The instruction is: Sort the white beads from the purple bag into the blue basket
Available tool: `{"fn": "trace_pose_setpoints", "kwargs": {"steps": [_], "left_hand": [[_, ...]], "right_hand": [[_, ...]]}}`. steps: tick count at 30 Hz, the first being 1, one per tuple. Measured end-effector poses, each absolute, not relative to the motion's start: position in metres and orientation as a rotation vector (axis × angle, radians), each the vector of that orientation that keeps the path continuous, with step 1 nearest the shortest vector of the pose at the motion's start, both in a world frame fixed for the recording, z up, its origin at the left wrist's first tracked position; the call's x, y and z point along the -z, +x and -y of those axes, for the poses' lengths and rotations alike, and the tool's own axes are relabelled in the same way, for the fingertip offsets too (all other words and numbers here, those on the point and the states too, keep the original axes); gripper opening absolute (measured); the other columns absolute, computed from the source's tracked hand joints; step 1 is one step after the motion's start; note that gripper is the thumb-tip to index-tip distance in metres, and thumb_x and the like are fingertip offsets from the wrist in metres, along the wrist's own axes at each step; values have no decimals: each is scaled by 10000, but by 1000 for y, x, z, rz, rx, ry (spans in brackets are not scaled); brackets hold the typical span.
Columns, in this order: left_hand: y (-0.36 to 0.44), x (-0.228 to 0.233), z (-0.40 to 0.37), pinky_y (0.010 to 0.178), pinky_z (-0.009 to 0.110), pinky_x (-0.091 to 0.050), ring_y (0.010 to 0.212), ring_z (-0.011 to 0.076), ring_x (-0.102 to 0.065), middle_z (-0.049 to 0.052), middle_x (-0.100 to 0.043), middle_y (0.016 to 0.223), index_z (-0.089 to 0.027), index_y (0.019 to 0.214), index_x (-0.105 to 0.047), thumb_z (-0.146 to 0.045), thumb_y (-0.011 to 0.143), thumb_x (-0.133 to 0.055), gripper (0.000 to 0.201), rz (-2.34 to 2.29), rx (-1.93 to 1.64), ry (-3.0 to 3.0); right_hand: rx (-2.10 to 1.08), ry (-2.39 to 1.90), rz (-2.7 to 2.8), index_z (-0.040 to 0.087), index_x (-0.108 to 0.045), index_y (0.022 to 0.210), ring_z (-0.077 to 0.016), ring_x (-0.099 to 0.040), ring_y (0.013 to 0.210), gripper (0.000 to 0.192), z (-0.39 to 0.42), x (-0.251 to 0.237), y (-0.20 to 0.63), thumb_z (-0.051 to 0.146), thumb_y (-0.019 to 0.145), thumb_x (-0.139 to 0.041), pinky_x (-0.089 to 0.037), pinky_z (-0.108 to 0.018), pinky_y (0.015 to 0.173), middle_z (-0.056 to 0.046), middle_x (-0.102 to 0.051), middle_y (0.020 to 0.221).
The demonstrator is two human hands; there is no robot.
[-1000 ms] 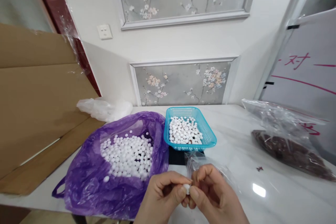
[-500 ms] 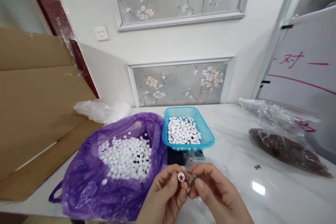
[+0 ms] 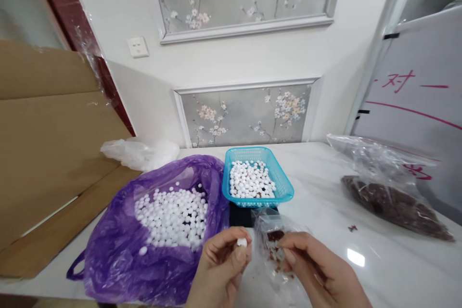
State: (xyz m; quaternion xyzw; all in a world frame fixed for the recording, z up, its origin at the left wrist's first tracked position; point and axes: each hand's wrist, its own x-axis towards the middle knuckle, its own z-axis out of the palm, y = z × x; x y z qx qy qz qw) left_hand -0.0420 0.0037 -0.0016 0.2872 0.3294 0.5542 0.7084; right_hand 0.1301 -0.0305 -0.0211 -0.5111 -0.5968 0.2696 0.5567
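Between thumb and fingers, my left hand [image 3: 225,262] pinches a small white bead [image 3: 242,242]. My right hand [image 3: 310,262] is closed in a pinch over a small clear plastic bag [image 3: 269,224] of tiny brown pieces; what its fingertips hold, if anything, I cannot make out. Beyond the hands, a blue plastic basket [image 3: 288,191] holds many white beads. A purple plastic bag [image 3: 119,255] lies open at the left, with a heap of white beads [image 3: 173,216] inside.
A large clear bag of dark brown pieces [image 3: 390,204] lies at the right, with a few loose brown bits [image 3: 352,228] nearby. An open cardboard box [image 3: 50,144] stands left, and crumpled clear plastic [image 3: 140,153] lies by the wall. Something black and flat [image 3: 240,215] sits before the basket.
My right hand has moved right, away from my left hand, to the small clear bag. The bead in my left hand has turned, and its brown star no longer shows.
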Motion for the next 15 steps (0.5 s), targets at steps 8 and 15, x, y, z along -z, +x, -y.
{"fn": "trace_pose_setpoints", "kwargs": {"steps": [8, 15], "left_hand": [[-27, -8, -35, 677, 215, -518, 673, 114, -626, 42, -728, 787, -176, 1050, -754, -246, 746, -765, 312, -876, -1260, 1044], [-15, -20, -121, 848, 324, -515, 890, 215, -689, 124, -764, 981, -122, 1105, -725, -139, 789, -636, 329, -1131, -1483, 1565]], "right_hand": [[-294, -1606, 1872, 277, -673, 985, -222, -713, 760, 257, 9, 51, 141, 240, 942, -422, -528, -296, 620, -46, -730, 961], [-244, -1855, 2176, 224, -717, 954, -295, -711, 934, 306, -9, 65, 132, 74, 831, -480, -541, -379, 743, -85, -755, 1007]]}}
